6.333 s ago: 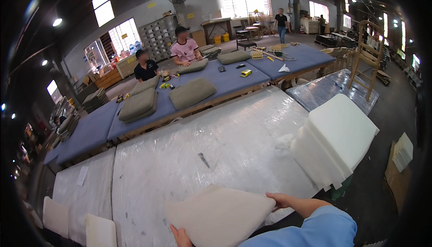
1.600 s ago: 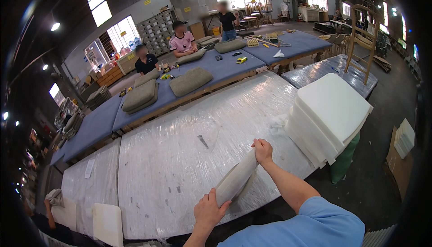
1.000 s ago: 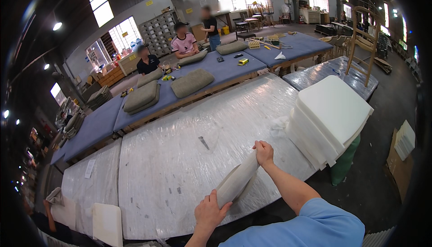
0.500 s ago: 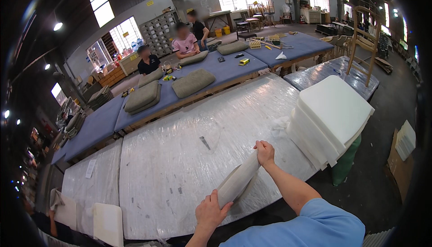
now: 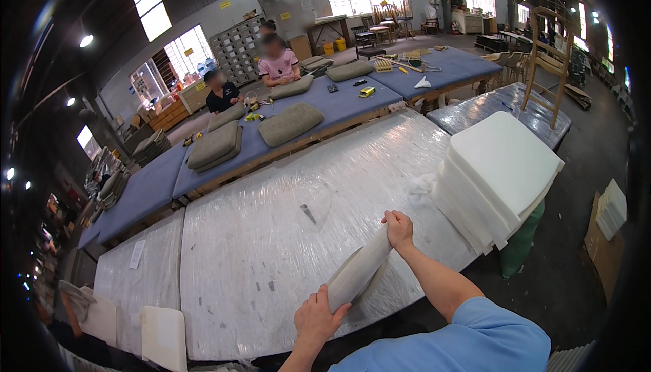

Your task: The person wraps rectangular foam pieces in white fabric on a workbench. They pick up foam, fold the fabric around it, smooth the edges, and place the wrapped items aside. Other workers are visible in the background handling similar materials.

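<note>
1. Left grip (image 5: pixel 319 316) and right grip (image 5: pixel 399 229) are clasping, fingers curled, opposite ends of the off-white cushion pad (image 5: pixel 359 270), between them over the worktop (image 5: pixel 258 243).
2. The pad, flatter earlier, is now curling, suggesting folding.

No text can be read, the yellow signs (image 5: pixel 285 16) on the grey wall (image 5: pixel 203 21) being too small.

Your left hand (image 5: pixel 315 318), low near the centre, shows its back, fingers (image 5: pixel 321 297) curled over and thumb (image 5: pixel 340 313) spread to the right, its forearm (image 5: pixel 303 354) rising from the lower edge. Your right hand (image 5: pixel 399 230) sits higher and farther right, gripping, its bare forearm (image 5: pixel 434 268) slanting up and leftward.
</note>
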